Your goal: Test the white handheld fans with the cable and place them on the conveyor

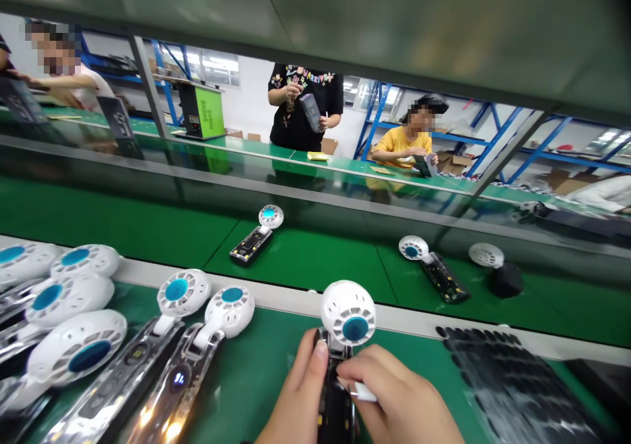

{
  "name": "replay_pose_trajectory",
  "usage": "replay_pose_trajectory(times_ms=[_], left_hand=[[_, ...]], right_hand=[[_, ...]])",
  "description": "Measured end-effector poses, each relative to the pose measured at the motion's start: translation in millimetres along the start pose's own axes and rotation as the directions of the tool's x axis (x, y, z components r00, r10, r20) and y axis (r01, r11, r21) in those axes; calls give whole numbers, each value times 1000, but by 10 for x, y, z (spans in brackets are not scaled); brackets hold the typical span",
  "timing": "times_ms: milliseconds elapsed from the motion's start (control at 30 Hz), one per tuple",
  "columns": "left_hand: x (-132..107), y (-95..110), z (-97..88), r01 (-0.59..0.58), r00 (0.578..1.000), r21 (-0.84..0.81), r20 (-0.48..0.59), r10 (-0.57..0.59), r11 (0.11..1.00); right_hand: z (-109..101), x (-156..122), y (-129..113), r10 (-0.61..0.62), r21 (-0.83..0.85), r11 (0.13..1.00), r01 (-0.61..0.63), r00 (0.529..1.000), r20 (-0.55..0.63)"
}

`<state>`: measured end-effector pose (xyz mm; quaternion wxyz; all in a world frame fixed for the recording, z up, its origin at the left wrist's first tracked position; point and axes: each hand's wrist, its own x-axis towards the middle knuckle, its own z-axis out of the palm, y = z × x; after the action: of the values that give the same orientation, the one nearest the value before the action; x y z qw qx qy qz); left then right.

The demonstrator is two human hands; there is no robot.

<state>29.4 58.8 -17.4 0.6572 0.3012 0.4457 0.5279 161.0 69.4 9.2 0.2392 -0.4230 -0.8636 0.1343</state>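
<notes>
Both hands are right at the bottom of the head view, close together on one small fan. My left hand (296,398) is curled around the dark handle of the handheld fan (345,339), with the thumb up along its side. My right hand (399,404) has its fingers bent in and pinches a small white part (365,393) against the handle. So neither hand is open; both are closed on something. The fan stands up over the green bench (266,358), its round white head with the blue middle pointing up.

To the left lies a bunch of fans (73,319) with white heads and see-through shiny handles. One of them shows a little light. They look more finished than the one I hold, but I cannot tell for sure. To the right sits a black tray of small dark parts (497,371), and it looks quite full, so I think a lot of work is left.

Farther off, three more fans lie on the green belt (315,260), well apart, with their insides showing. Behind it, other people are busy with their own things.
</notes>
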Motion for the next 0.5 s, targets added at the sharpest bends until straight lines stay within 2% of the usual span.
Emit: replay_pose_trajectory(times_ms=[167, 300, 500], left_hand=[[31, -40, -21, -6, 999, 70, -49, 9, 998], [40, -56, -26, -28, 1000, 78, -13, 29, 997], [13, 2, -13, 16, 1000, 101, -27, -14, 995]], right_hand=[[-19, 17, 24, -94, 59, 994, 94, 996, -9], [-22, 3, 36, -90, 59, 994, 91, 996, -20], [8, -36, 9, -176, -207, 965, 160, 982, -62]])
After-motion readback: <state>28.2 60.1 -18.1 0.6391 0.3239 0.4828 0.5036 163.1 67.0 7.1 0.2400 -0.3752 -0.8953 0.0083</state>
